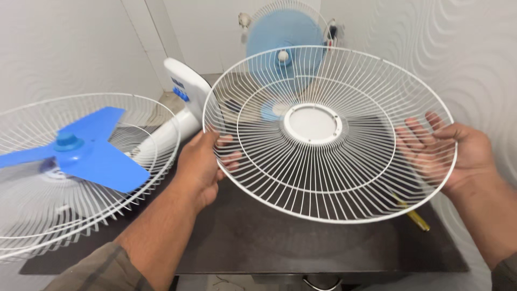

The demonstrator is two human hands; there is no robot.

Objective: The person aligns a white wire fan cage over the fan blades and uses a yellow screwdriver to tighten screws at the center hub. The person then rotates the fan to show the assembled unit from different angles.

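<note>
1. Grille (pixel 344 178): white wire fan guard, round, with a solid white hub ring at its centre. It is held tilted above the dark table (pixel 258 242), filling the middle of the view.
2. Left hand (pixel 202 164): grips the grille rim at 9 o'clock, thumb on the near face, fingers curled behind the wires and seen only through them.
3. Right hand (pixel 458 153): supports the rim at 3 o'clock, palm against the edge, fingers spread behind the wires. The grasp is looser than the left. The wrist is cut off by the frame's right edge.
4. Fan (pixel 81 156) at 9 o'clock of the grille: it lies on the table with its blue blade (pixel 89 156) inside its rear guard. Its left part is cut off by the frame. Its white body (pixel 183 102) points toward 1 o'clock.
5. Second fan (pixel 285 32) at 12 o'clock, against the wall: blue blade behind its own guard, lower half masked by the held grille.
6. Screwdriver (pixel 414 216) at 5 o'clock: yellow handle on the table, its upper part screened by the grille; tip cannot be made out.
7. Table front edge: something sits beneath it, too cut off to identify.
</note>
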